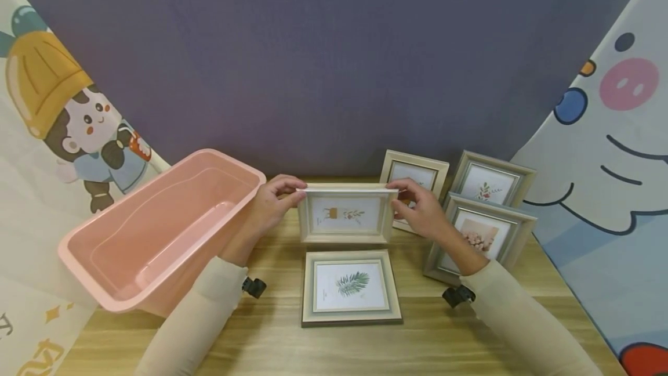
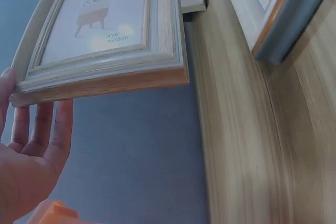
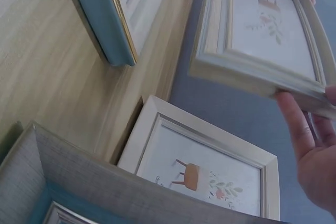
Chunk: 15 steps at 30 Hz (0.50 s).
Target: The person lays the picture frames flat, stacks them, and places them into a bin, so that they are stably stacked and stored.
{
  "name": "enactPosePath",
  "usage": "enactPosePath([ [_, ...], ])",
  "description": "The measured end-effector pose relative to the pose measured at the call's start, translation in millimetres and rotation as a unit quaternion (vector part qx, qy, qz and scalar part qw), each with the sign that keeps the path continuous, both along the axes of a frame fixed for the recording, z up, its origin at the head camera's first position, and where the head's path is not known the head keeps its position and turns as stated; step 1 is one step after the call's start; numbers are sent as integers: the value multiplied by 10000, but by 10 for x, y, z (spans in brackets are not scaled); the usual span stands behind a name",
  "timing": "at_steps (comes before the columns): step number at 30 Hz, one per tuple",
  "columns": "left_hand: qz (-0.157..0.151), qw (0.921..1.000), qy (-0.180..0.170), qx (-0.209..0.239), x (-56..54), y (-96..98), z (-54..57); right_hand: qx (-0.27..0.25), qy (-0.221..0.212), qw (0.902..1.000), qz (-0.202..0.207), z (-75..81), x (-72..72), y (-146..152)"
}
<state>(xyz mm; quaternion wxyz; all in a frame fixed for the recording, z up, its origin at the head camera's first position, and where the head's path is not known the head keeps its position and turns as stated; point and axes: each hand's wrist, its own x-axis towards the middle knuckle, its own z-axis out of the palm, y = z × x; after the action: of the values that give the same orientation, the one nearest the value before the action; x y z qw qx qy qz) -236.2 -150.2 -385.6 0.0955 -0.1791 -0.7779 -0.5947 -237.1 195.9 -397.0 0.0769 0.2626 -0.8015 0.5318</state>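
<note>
Head view: left hand (image 1: 273,203) and right hand (image 1: 421,212) are pinching a picture frame (image 1: 345,214) by its upper corners; a leaf-print frame (image 1: 352,286) is lying just before it. Left wrist: the held side is extending past the fingers (image 2: 60,135). Right wrist: a gap is separating it from a white frame (image 3: 199,169).

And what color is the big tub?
The tub is pink all over, and it shows best in the head view.

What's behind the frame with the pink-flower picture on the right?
A plant-print frame, its upper part showing; its lower part is covered by the pink-flower frame and can't be seen.
</note>
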Motion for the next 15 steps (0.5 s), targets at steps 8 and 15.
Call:
enactPosePath([
  [8, 78, 9958, -899, -148, 72, 26, 53, 20, -791, 9967, 160, -3, 19, 61],
  [15, 52, 9771, -2128, -45, 149, 65, 61, 94, -1328, 9909, 197, -60, 41, 75],
])
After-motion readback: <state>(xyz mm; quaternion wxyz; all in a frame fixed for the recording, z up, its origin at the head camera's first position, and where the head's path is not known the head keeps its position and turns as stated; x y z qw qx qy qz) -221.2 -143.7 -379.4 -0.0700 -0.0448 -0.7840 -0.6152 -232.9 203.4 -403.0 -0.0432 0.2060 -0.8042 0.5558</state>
